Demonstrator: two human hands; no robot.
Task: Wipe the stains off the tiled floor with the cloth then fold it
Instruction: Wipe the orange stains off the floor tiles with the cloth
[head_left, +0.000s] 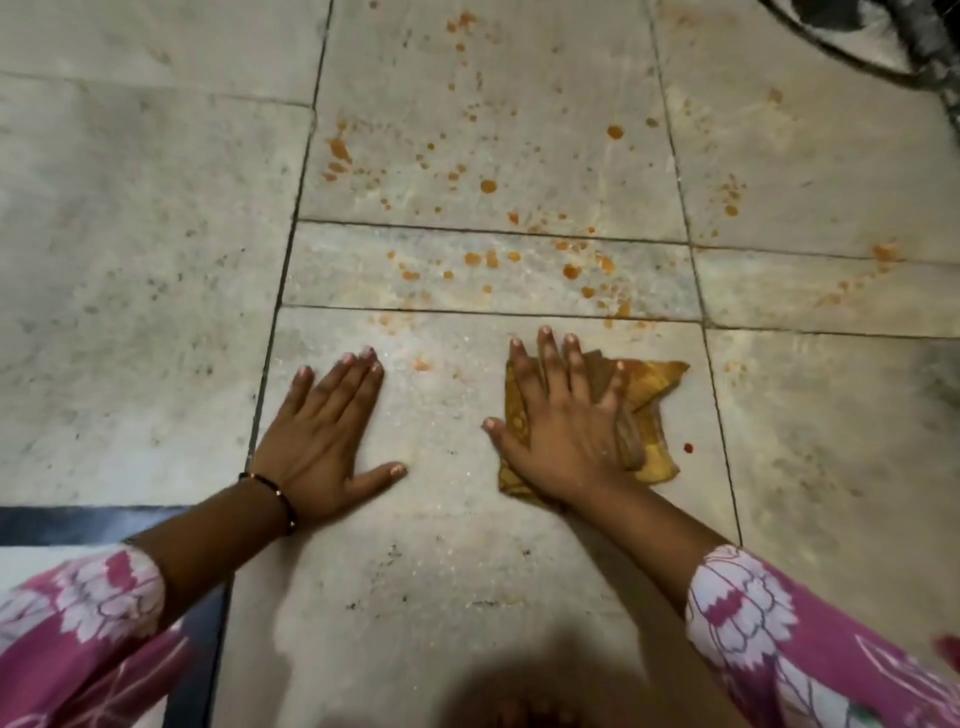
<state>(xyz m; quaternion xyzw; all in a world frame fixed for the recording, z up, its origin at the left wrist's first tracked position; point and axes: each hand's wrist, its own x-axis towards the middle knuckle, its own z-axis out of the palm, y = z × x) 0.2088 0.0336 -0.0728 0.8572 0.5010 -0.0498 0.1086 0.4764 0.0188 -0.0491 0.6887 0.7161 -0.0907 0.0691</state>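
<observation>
Here, right hand (558, 426) presses cloth (649, 395) on floor (441, 519).

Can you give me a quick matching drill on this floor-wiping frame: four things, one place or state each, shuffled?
Things:
1. left hand
2. right hand
3. cloth
4. orange stains

Places or states:
A. crumpled, yellow-brown, under a palm
B. spattered over the tiles beyond both hands
C. flat on bare tile, fingers straight
D. pressing down on fabric, fingers spread

Pairs: 1-C, 2-D, 3-A, 4-B
</observation>
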